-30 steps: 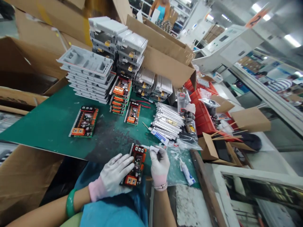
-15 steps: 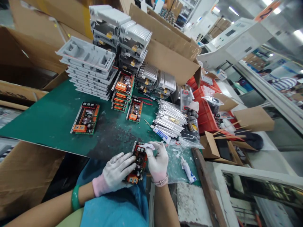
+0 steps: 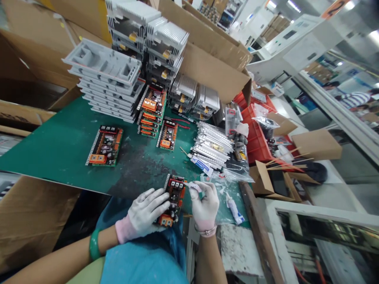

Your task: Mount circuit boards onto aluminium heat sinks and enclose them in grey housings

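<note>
My left hand point(image 3: 149, 209), in a white glove with a pink cuff, grips a circuit board point(image 3: 175, 197) at the table's front edge. Its fingers lie across the board's left side; the thumb is hidden. Black, red and orange parts cover the board, with a row of terminals at its far end. Pinched in my gloved right hand point(image 3: 205, 203) is a small white tube point(image 3: 194, 186), partly hidden by the fingers. The tube's thin nozzle points left, close to the board's upper right corner. Whether it touches the board I cannot tell.
One board point(image 3: 105, 146) lies on the left of the green table point(image 3: 59, 146). Grey housings point(image 3: 103, 75), stacked boards point(image 3: 151, 108) and heat sinks point(image 3: 168, 39) stand behind. Metal strips point(image 3: 211, 146) and blue-white tubes point(image 3: 235, 209) lie on the right, near red bins point(image 3: 254, 130).
My right hand has moved right with the small tube, from above the board's terminals to its right edge. My left hand stays on the board.
</note>
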Demonstrator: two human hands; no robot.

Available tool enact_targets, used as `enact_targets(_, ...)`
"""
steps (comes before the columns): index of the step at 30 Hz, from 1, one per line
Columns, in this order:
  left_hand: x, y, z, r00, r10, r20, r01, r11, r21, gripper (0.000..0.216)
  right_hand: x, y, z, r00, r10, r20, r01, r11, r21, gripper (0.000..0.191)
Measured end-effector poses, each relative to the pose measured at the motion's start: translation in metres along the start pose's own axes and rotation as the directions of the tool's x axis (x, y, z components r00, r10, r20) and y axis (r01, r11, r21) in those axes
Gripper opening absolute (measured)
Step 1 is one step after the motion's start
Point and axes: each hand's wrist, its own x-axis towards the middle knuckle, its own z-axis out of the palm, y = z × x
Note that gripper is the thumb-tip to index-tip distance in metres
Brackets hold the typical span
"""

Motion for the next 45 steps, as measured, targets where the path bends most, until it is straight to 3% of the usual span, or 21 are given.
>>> enact_targets(3, 0.002, 0.001, -0.001, 1.000, -0.007, -0.010, 0.007, 1.000, -0.001, 0.047, -0.014, 0.003, 0.004, 0.998, -0.026, -0.054, 0.026, 1.000, -0.001, 0.018)
enact_targets(11, 0.005, 0.002, -0.003, 1.000, -0.016, -0.011, 0.016, 1.000, -0.002, 0.048, -0.032, 0.003, 0.009, 0.963, -0.251, -0.102, 0.252, 0.968, 0.004, 0.004)
enact_targets(19, 0.009, 0.004, -0.006, 0.999, -0.045, -0.013, 0.045, 0.999, 0.007, 0.045, -0.022, -0.023, 0.019, 0.858, -0.507, 0.079, 0.512, 0.857, -0.060, 0.014)
enact_targets(24, 0.007, 0.006, -0.002, 0.998, -0.060, -0.033, 0.061, 0.998, 0.030, 0.042, -0.014, -0.038, 0.029, 0.821, -0.557, 0.128, 0.570, 0.814, -0.113, 0.015)
enact_targets(28, 0.006, 0.008, 0.001, 0.993, -0.108, -0.052, 0.108, 0.994, -0.003, 0.037, -0.010, -0.044, 0.032, 0.855, -0.509, 0.095, 0.518, 0.840, -0.158, 0.011)
enact_targets(34, 0.010, 0.006, -0.005, 0.998, -0.060, -0.009, 0.060, 0.998, -0.005, 0.043, -0.021, -0.034, 0.021, 0.885, -0.462, 0.058, 0.465, 0.880, -0.098, 0.009)
enact_targets(36, 0.010, 0.004, -0.006, 0.999, -0.043, -0.006, 0.043, 0.999, -0.009, 0.045, -0.029, -0.023, 0.014, 0.933, -0.361, 0.008, 0.361, 0.932, -0.031, 0.011)
enact_targets(38, 0.010, 0.003, -0.006, 1.000, -0.020, -0.011, 0.019, 1.000, -0.012, 0.048, -0.038, -0.013, 0.005, 0.986, -0.163, -0.047, 0.166, 0.982, 0.089, 0.009)
enact_targets(41, 0.010, 0.002, -0.006, 1.000, -0.007, -0.012, 0.007, 1.000, -0.019, 0.049, -0.050, -0.006, -0.006, 0.992, 0.125, -0.006, -0.119, 0.963, 0.244, 0.003)
enact_targets(45, 0.010, 0.002, -0.005, 1.000, -0.013, 0.000, 0.013, 1.000, -0.016, 0.049, -0.061, -0.011, -0.012, 0.976, 0.149, 0.162, -0.193, 0.931, 0.310, 0.009)
